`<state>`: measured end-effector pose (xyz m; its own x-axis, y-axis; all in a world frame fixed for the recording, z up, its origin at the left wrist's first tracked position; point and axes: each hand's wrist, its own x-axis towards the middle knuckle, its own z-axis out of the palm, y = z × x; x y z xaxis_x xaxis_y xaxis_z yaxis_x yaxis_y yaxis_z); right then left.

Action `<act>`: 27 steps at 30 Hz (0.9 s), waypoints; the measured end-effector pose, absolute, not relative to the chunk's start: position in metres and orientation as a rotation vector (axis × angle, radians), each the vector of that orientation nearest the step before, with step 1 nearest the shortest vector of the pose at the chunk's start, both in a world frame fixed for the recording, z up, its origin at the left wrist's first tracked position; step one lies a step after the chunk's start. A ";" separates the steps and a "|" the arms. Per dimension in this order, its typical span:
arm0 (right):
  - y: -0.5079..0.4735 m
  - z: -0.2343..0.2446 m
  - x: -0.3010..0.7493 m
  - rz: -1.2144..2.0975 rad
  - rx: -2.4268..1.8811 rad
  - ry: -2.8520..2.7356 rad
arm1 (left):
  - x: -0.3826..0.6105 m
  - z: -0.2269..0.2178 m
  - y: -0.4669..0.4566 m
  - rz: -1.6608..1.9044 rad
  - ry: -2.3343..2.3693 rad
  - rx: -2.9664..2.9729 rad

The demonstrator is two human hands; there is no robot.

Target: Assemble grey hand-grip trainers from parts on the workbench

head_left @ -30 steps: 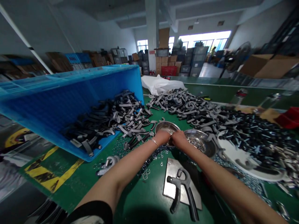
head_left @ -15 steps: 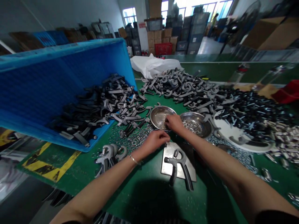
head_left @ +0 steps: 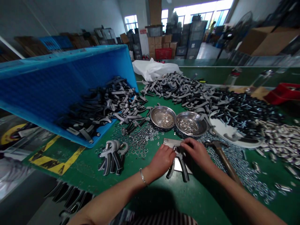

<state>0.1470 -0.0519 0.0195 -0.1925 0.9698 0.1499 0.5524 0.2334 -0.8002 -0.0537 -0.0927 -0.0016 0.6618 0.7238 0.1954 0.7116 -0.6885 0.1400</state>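
Observation:
A grey and black hand grip strengthener (head_left: 185,170) lies on a small metal plate (head_left: 169,142) before me, its handles pointing my way. My left hand (head_left: 163,159) is closed over its left upper end, beside the small spring, and hides part of it. My right hand (head_left: 197,153) is at the upper right of the same strengthener, thumb and fingers pinched together; anything between them is too small to make out. Beyond the plate stand two steel bowls, the left bowl (head_left: 156,116) with small washer-like pieces and the right bowl (head_left: 203,123) with small metal pins.
Several assembled strengtheners (head_left: 110,157) stand left of my hands, by scattered metal rings (head_left: 140,151). A tipped blue crate (head_left: 70,72) spills grey handles. A hammer (head_left: 226,161) lies right of my right hand, near a white dish (head_left: 225,134) and silver cylinders (head_left: 278,137).
My right hand has come out of the left bowl and down to the strengthener. My left hand has moved from the plate's top corner onto the strengthener's left end. The hammer is now uncovered.

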 end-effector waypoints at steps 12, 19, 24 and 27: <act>-0.104 -0.020 0.145 0.231 -1.184 -2.281 | -0.065 -0.015 -0.124 0.550 1.300 2.438; -0.105 -0.021 0.144 0.115 -1.160 -2.427 | -0.067 -0.009 -0.120 0.490 1.271 2.486; -0.121 -0.027 0.159 -0.035 -1.017 -2.605 | -0.069 -0.009 -0.123 0.333 1.168 2.776; -0.134 -0.030 0.167 -0.147 -1.017 -2.695 | -0.069 -0.010 -0.124 0.301 1.125 2.838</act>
